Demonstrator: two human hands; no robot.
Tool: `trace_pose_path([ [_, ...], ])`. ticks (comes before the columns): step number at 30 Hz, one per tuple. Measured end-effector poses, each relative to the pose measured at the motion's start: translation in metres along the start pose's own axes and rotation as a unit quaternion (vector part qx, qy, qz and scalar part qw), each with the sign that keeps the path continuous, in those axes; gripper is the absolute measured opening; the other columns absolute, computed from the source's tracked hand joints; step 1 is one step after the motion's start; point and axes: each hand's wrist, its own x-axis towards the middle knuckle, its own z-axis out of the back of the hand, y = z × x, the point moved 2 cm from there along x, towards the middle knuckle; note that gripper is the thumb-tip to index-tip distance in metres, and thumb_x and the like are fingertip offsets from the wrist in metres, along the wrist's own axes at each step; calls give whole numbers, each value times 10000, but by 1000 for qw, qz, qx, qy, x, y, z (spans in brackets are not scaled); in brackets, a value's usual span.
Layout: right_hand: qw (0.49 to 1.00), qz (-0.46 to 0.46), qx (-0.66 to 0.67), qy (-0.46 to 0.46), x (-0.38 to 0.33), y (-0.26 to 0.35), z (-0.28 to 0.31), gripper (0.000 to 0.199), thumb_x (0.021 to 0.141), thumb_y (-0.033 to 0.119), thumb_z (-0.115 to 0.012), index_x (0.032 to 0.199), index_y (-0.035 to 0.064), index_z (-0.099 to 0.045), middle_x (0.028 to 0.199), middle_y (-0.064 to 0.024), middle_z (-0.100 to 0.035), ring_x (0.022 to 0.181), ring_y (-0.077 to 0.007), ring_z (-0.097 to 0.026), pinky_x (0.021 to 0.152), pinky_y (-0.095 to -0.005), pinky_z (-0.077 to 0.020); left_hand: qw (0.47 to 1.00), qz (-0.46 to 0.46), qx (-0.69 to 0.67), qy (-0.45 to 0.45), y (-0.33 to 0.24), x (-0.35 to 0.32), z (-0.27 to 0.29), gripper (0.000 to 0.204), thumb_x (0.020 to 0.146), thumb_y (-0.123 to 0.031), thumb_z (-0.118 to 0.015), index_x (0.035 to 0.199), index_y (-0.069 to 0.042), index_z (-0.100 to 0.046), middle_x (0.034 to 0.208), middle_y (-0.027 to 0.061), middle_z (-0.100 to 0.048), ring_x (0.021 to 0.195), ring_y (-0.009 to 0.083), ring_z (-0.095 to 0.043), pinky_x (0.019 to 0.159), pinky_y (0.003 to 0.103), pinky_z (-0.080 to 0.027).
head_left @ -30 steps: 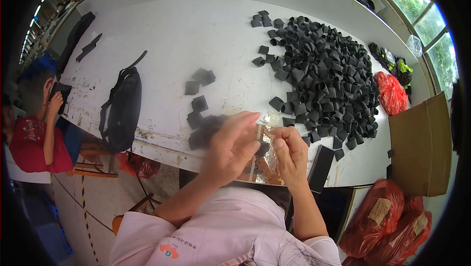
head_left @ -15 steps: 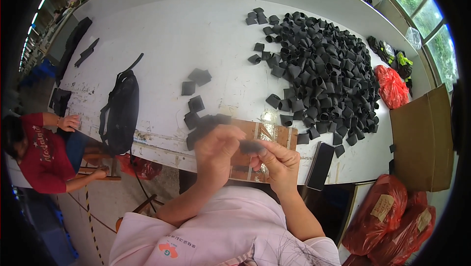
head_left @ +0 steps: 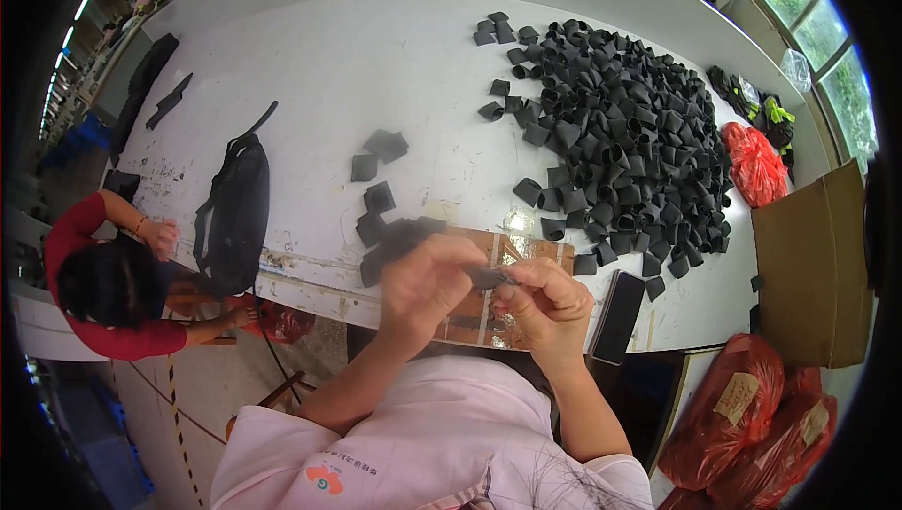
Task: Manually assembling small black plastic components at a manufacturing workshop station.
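Observation:
Between my two hands, over the table's front edge, is a small black fabric piece [head_left: 487, 277]. My left hand [head_left: 423, 294] grips its left end with fingertips and thumb. At the other end, my right hand [head_left: 548, 308] pinches it between thumb and fingers. Beneath them lies a brown board [head_left: 458, 329] with strips of clear tape. Several flat black pieces [head_left: 379, 197] are scattered just beyond and left of my left hand, some overlapping. Far to the right spreads a big pile of black looped pieces [head_left: 625, 134], many with open ends showing.
A black phone [head_left: 617, 317] lies right of the board. On the left sits a black bag [head_left: 239, 214] with straps, near a seated person in red [head_left: 94, 256]. A cardboard flap [head_left: 810, 270] stands at right, above red plastic bags [head_left: 723, 411].
My right hand has turned and moved slightly right, and the held piece looks narrower. My left hand has shifted a little right. The person in red has leaned forward, reaching down.

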Motion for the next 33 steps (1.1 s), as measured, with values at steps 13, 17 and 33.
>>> trace_pose_path([
  [13,939,158,-302,45,16,48,-4,172,672,-24,-650,833,5,-597,733,-91,-558,586,-212,-552,474,-284,-426,999,12,-44,-2,12,1,16,83,759,33,-600,840,15,-608,874,122,-563,779,145,-535,709,256,-452],
  [17,945,143,-291,41,14,45,-6,167,664,-34,-644,819,-2,-592,716,-89,-553,587,-214,-549,480,-295,-433,999,-33,15,14,10,5,16,79,754,26,-610,832,14,-608,872,122,-566,773,147,-539,700,254,-456],
  [33,980,107,-169,23,11,7,-1,104,701,-39,-593,791,11,-593,708,-87,-558,599,-197,-542,504,-274,-425,936,-136,310,100,-18,18,-2,103,751,-29,-618,853,-35,-621,792,54,-564,715,149,-533,587,249,-425],
])
